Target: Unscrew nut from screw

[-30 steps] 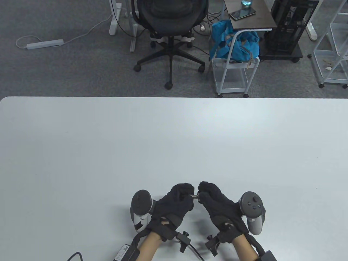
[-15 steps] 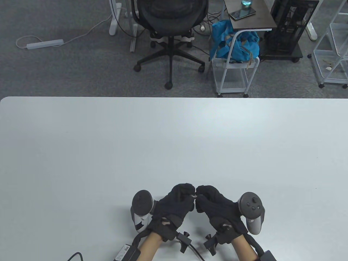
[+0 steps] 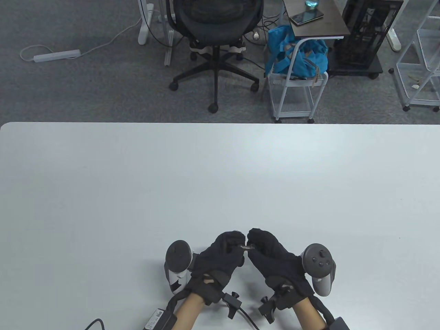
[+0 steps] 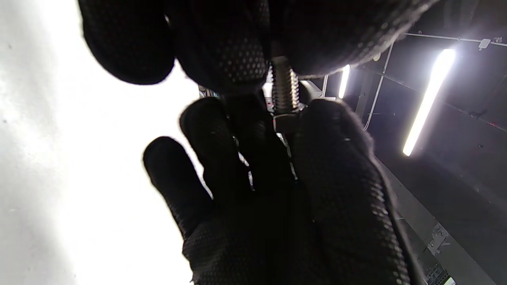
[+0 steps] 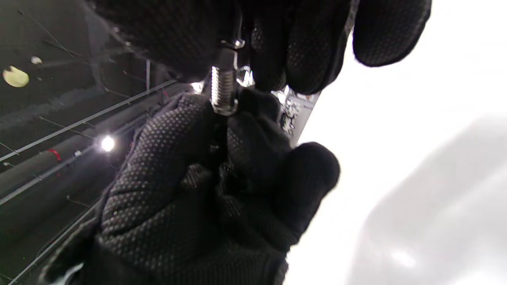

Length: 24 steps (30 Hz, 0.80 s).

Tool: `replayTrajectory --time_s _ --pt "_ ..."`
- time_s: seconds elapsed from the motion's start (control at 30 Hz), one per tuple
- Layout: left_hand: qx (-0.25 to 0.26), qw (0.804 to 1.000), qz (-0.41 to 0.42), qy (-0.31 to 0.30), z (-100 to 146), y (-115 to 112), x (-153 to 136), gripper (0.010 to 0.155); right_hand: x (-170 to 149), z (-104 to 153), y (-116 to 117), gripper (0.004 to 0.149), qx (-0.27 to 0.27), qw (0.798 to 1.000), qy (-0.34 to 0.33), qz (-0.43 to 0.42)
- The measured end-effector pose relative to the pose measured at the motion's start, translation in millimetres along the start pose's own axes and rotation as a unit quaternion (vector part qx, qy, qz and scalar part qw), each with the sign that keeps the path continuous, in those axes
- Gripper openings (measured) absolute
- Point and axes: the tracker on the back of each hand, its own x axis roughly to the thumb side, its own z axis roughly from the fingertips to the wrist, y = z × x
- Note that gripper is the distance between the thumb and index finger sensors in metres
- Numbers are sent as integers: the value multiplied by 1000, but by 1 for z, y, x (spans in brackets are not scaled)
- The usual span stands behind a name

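Note:
In the table view both gloved hands meet near the table's front edge. A short silver screw (image 3: 246, 246) lies level between them. My left hand (image 3: 237, 246) grips one end of the screw. My right hand (image 3: 253, 244) pinches the other end. In the left wrist view the threaded shaft (image 4: 283, 89) comes out of my left fingers (image 4: 233, 51), and the nut (image 4: 286, 120) sits between the right hand's thumb and fingers. In the right wrist view the shaft (image 5: 222, 89) runs from the nut (image 5: 231, 45) in my right fingers (image 5: 309, 47) down into the left hand.
The white table (image 3: 220, 178) stretches away from the hands. Cables (image 3: 247, 314) trail from both wrists at the front edge. An office chair (image 3: 215, 41) and a white cart (image 3: 295, 92) stand on the floor beyond the far edge.
Half a second ago the fingertips were pressed together and hid most of the screw. Now my right hand has rolled back and up a little and the screw shows again. The left hand has hardly moved.

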Motion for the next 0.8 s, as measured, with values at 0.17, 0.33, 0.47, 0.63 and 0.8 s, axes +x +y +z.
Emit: replayTrajectory --time_s 0.17,0.33,0.47,0.63,0.8 --pt "-11 1000 -12 -9 0 -2 1 49 -15 1 1 77 -4 996 67 -53" --pt "-17 999 -22 -15 -1 -4 2 49 -15 0 3 62 -5 997 66 -51" --pt "-11 1000 -20 -12 -1 -3 1 49 -11 0 3 58 -4 998 50 -43" --pt "-9 1000 -12 -6 -1 -3 1 49 -5 0 2 54 -20 999 22 -32" --pt "-4 1000 -3 -4 0 -2 1 50 -1 1 2 52 -28 999 -1 -31"
